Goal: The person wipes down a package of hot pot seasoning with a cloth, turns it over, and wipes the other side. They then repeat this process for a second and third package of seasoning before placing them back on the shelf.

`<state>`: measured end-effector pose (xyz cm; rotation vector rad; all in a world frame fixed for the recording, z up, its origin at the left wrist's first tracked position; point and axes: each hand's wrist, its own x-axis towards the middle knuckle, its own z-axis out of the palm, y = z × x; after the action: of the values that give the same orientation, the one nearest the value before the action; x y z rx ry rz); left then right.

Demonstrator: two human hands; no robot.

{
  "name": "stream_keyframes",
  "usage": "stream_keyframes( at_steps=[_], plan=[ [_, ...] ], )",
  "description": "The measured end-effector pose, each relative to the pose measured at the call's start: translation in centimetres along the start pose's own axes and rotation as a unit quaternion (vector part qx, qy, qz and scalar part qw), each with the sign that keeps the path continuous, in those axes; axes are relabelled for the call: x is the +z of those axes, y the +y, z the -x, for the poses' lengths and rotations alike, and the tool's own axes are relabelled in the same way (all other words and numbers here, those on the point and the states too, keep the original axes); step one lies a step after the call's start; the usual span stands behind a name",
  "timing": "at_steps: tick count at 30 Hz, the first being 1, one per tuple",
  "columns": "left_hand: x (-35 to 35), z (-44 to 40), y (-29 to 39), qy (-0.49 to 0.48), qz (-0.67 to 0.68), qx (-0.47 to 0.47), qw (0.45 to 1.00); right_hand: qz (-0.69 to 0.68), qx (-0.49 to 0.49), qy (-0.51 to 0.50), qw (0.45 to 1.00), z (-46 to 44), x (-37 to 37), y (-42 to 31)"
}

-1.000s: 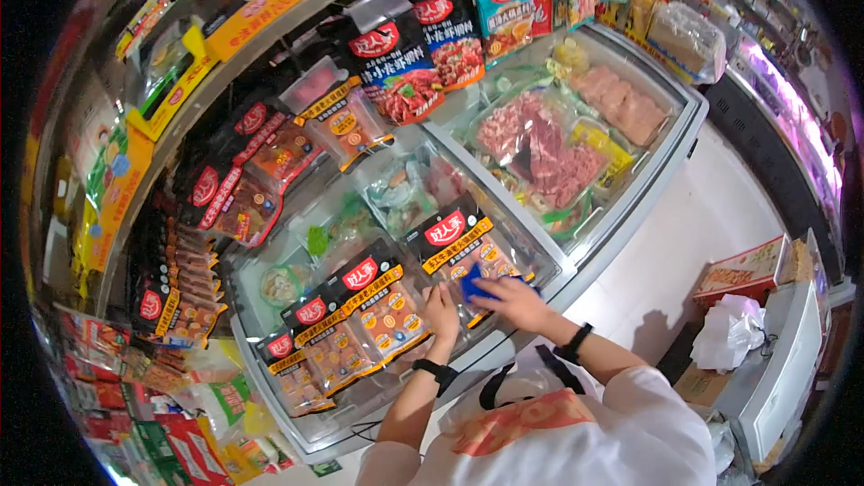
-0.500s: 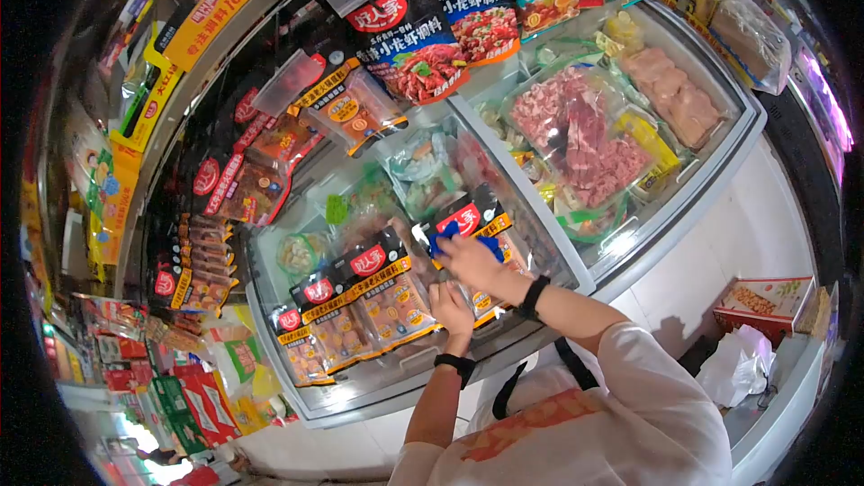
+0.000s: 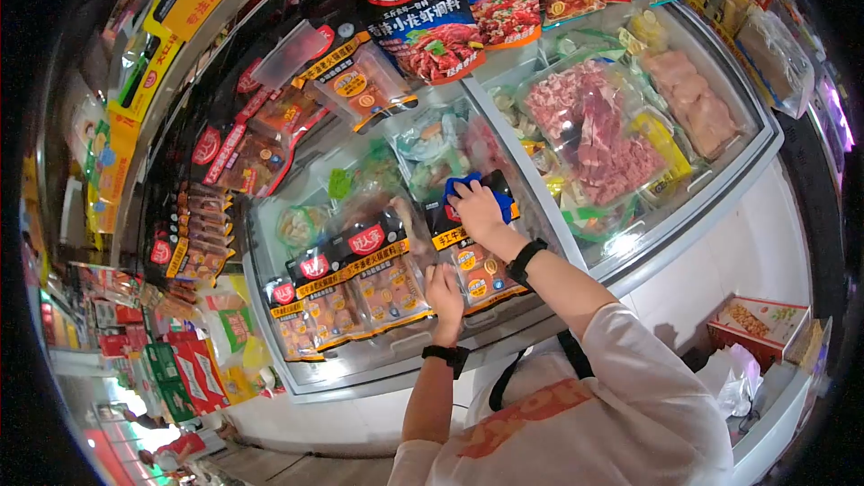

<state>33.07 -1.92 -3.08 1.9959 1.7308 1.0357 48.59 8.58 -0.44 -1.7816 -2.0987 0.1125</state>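
My right hand (image 3: 481,216) is closed on a crumpled blue cloth (image 3: 461,187) and presses it against the black upper part of a hotpot base packet (image 3: 481,272). The packet lies flat on the glass freezer lid, black and orange with a clear lower part. My left hand (image 3: 444,295) is at the packet's lower left edge, fingers bent onto it; its fingertips are partly hidden. To its left, several matching packets (image 3: 389,281) lie overlapping in a row. The cloth and my right hand cover the packet's top label.
Under the sliding glass lids of the chest freezer (image 3: 621,268) are bagged foods and a bag of sliced meat (image 3: 594,126). Black crayfish seasoning bags (image 3: 423,22) stand along the back. Hanging packets (image 3: 193,229) line the left. A red carton (image 3: 756,324) sits at right.
My right hand has moved the blue cloth slightly across the packet's top, now hiding its red logo. My left hand stays by the packet's edge. The view has shifted a little.
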Motion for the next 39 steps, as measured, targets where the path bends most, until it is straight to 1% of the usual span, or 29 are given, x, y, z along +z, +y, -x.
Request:
stream_keyframes(
  at_steps=[2,3,4,6,7,8,9,10,11,12,13,14,16,17,18,20,21,23,24,26,27,29,30,32,33,35,36,38,39],
  plan=[
    [-0.2,-0.1,0.0,-0.014,-0.004,-0.007,1.0,0.017,-0.051,-0.056,0.997,0.0,0.2,-1.9],
    [-0.2,-0.1,-0.3,-0.025,-0.009,-0.008,1.0,-0.003,-0.135,-0.084,0.987,0.2,1.9,-2.8],
    [-0.2,-0.3,-0.6,-0.036,-0.015,-0.009,0.999,-0.099,-0.234,-0.044,0.966,0.6,2.6,-3.2],
    [-0.4,-0.4,-1.4,-0.056,-0.001,-0.021,0.998,-0.044,-0.182,-0.049,0.981,-0.2,3.2,-2.9],
    [-0.4,-0.6,-1.5,-0.075,0.015,-0.03,0.997,-0.016,-0.124,-0.027,0.992,-0.8,2.6,-2.7],
    [-0.3,-0.7,-1.4,-0.072,0.015,-0.032,0.997,0.013,-0.066,-0.005,0.998,-1.4,1.9,-2.5],
    [-0.2,-0.6,-1.4,-0.064,0.007,-0.044,0.997,0.061,-0.067,0.001,0.996,-1.7,2.0,-2.3],
    [-0.2,-0.7,-1.3,-0.056,-0.001,-0.055,0.997,0.061,-0.07,0.003,0.996,-1.5,2.1,-2.6],
    [-0.4,-0.8,-1.3,-0.054,-0.001,-0.053,0.997,0.022,-0.16,-0.051,0.986,-1.1,2.3,-3.1],
    [-0.4,-0.8,-1.4,-0.079,-0.003,-0.06,0.995,-0.016,-0.247,-0.105,0.963,-0.8,2.1,-3.4],
    [-0.4,-0.8,-1.4,-0.106,-0.005,-0.066,0.992,-0.032,-0.299,-0.116,0.947,-0.5,1.9,-3.0],
    [-0.4,-0.8,-1.4,-0.105,-0.003,-0.066,0.992,-0.031,-0.299,-0.116,0.947,-0.6,1.7,-2.5],
    [-0.5,-0.9,-1.4,-0.098,0.016,-0.081,0.992,-0.042,-0.159,-0.013,0.986,-1.5,1.1,-1.2],
    [-0.4,-0.8,-1.3,-0.096,0.016,-0.081,0.992,-0.014,-0.085,-0.032,0.996,-1.5,0.8,-0.5],
    [-0.3,-0.8,-1.1,-0.098,0.009,-0.094,0.991,0.039,-0.071,0.023,0.996,-0.7,0.1,-0.1],
    [-0.3,-1.0,-1.2,-0.103,0.001,-0.102,0.989,-0.011,-0.207,-0.046,0.977,0.7,-0.1,1.8],
    [-0.3,-0.9,-1.4,-0.096,-0.004,-0.089,0.991,-0.009,-0.204,-0.044,0.978,1.1,-0.8,3.1],
    [-0.2,-0.8,-1.2,-0.089,-0.005,-0.079,0.993,-0.092,-0.247,-0.082,0.961,1.7,-2.6,6.3],
    [-0.6,-0.9,-0.9,-0.101,-0.006,-0.083,0.991,-0.015,-0.207,-0.03,0.978,1.9,-2.7,8.3],
    [-0.5,-1.1,-0.8,-0.111,-0.004,-0.084,0.99,0.086,-0.033,0.007,0.996,3.1,-4.4,9.3],
    [-0.3,-1.2,-0.9,-0.099,-0.019,-0.07,0.992,0.09,-0.032,0.01,0.995,3.5,-4.5,9.5],
    [-0.3,-0.9,-1.4,-0.097,-0.021,-0.057,0.993,0.078,-0.102,-0.018,0.992,5.1,-4.2,9.4],
    [-0.3,-1.0,-1.6,-0.098,-0.02,-0.057,0.993,0.039,-0.156,-0.044,0.986,5.6,-4.8,9.4],
    [-0.4,-0.8,-2.2,-0.13,-0.017,-0.063,0.989,-0.013,-0.138,-0.05,0.989,6.2,-5.6,10.5],
    [-0.5,-0.8,-2.2,-0.129,-0.017,-0.062,0.99,-0.012,-0.14,-0.053,0.989,6.3,-5.9,10.4],
    [-0.4,-0.8,-1.8,-0.117,-0.005,-0.062,0.991,0.037,-0.048,-0.045,0.997,6.5,-6.1,10.0],
    [-0.4,-0.9,-1.7,-0.107,0.005,-0.058,0.992,0.02,-0.11,-0.031,0.993,6.9,-4.4,9.9],
    [-0.3,-0.8,-1.8,-0.098,0.005,-0.057,0.994,0.017,-0.171,-0.061,0.983,6.6,-6.6,6.8],
    [-0.2,-0.8,-1.7,-0.087,0.007,-0.055,0.995,0.001,-0.183,-0.062,0.981,6.2,-6.7,5.8]
  ],
)
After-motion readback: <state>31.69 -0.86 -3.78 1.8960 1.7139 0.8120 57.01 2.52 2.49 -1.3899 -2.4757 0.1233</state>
